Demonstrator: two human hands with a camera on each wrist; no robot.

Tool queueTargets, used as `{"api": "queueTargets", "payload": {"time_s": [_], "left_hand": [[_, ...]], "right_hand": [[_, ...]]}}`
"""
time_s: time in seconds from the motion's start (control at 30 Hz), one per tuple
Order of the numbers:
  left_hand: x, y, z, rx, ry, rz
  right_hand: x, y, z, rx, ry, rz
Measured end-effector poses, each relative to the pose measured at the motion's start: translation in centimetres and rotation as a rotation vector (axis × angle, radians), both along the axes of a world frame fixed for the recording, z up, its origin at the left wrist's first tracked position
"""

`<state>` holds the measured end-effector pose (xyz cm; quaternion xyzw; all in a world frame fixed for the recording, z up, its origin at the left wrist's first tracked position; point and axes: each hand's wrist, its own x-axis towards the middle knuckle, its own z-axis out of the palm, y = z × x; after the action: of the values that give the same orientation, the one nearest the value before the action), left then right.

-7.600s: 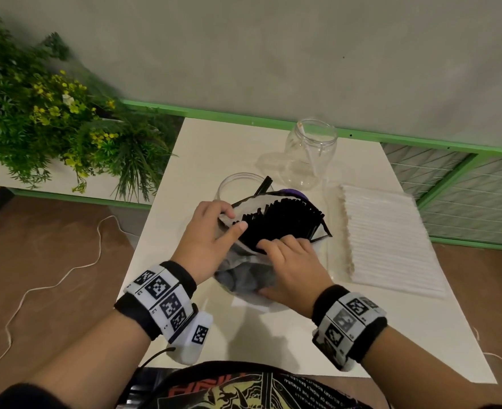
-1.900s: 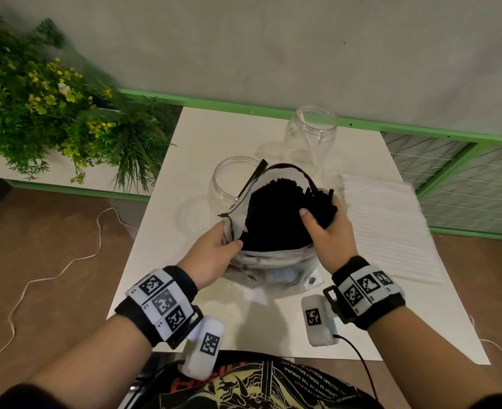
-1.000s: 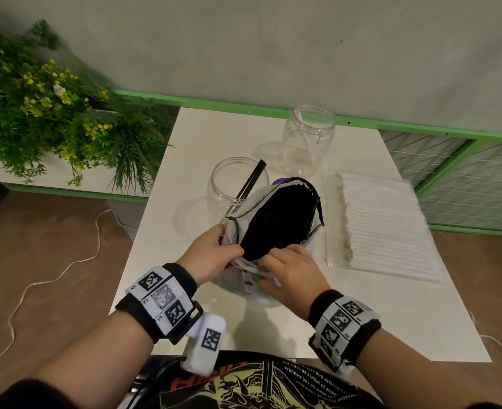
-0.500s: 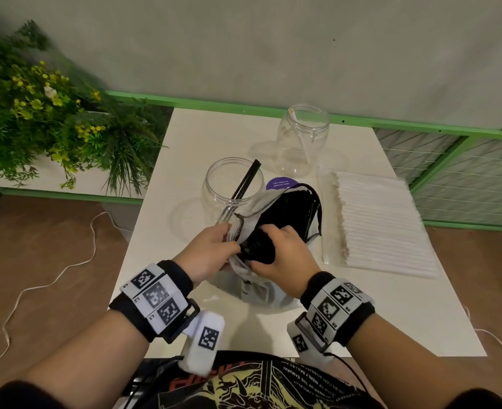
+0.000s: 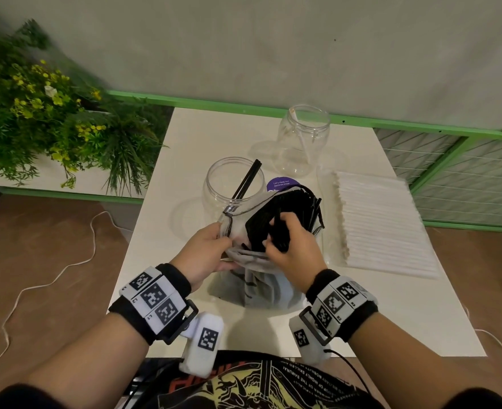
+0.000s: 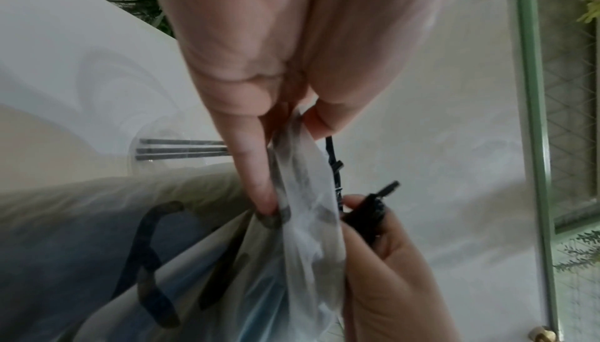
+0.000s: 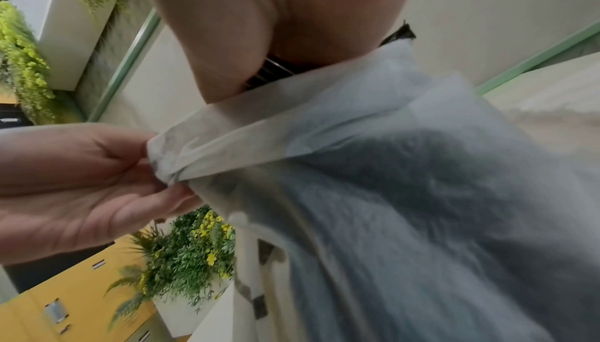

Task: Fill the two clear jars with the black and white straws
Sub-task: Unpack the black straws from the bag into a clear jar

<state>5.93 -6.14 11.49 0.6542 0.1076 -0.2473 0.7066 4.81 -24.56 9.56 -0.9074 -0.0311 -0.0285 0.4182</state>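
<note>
A translucent plastic bag (image 5: 261, 278) full of black straws (image 5: 300, 208) stands mid-table. My left hand (image 5: 211, 246) pinches the bag's rim (image 6: 292, 193) at its left side. My right hand (image 5: 288, 246) reaches into the mouth and grips a bundle of black straws (image 5: 279, 231), whose ends poke out past its fingers (image 6: 376, 209). Just behind the bag, the near clear jar (image 5: 232, 187) holds a few black straws (image 5: 248, 181). The far clear jar (image 5: 302, 140) holds one white straw. White straws (image 5: 382, 228) lie in a flat pack to the right.
The white table (image 5: 184, 231) has its left edge beside a planter of green and yellow plants (image 5: 52, 113). A green rail (image 5: 421, 128) runs along the back and right. A white cable (image 5: 52, 270) trails on the brown floor at left.
My right hand went from the bag's front rim into its mouth and now grips a bundle of black straws, drawing it up. My left hand kept hold of the rim.
</note>
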Motion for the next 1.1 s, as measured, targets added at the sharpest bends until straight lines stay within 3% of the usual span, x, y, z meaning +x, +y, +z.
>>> {"api": "queueTargets", "payload": {"time_s": [0.13,0.27,0.37,0.47,0.5,0.63,0.77,0.97,1.03,1.1], "left_hand": [[-0.1,0.2,-0.2,0.008,-0.031,-0.032],[-0.1,0.3,-0.8,0.020,-0.034,-0.015],[-0.1,0.2,-1.1,0.054,-0.046,-0.033],[-0.2,0.0,-1.2,0.073,-0.072,-0.071],[-0.2,-0.2,-1.3,0.086,-0.092,-0.091],[-0.3,-0.7,-0.7,0.141,-0.199,-0.140],[-0.5,-0.7,-0.3,0.039,-0.166,-0.087],[-0.1,-1.0,-1.0,0.165,-0.117,-0.110],[0.0,-1.2,-0.9,0.194,-0.086,-0.139],[0.3,-1.3,-0.9,0.216,-0.057,-0.155]], "right_hand": [[0.1,-1.7,1.2,0.037,-0.132,-0.142],[0.4,-3.8,0.0,-0.159,-0.402,-0.332],[1.0,-4.4,-0.2,-0.040,-0.231,-0.408],[1.5,-4.1,-0.8,0.318,0.129,-0.265],[1.7,-4.1,-1.2,0.361,0.177,-0.228],[1.5,-3.9,-0.9,0.236,0.061,-0.218],[0.8,-4.6,0.9,0.292,-0.187,-0.189],[1.0,-6.0,-0.7,0.360,0.023,-0.287],[0.7,-6.5,-0.8,0.356,-0.001,-0.286],[-0.1,-6.6,-0.4,0.284,-0.134,-0.315]]}}
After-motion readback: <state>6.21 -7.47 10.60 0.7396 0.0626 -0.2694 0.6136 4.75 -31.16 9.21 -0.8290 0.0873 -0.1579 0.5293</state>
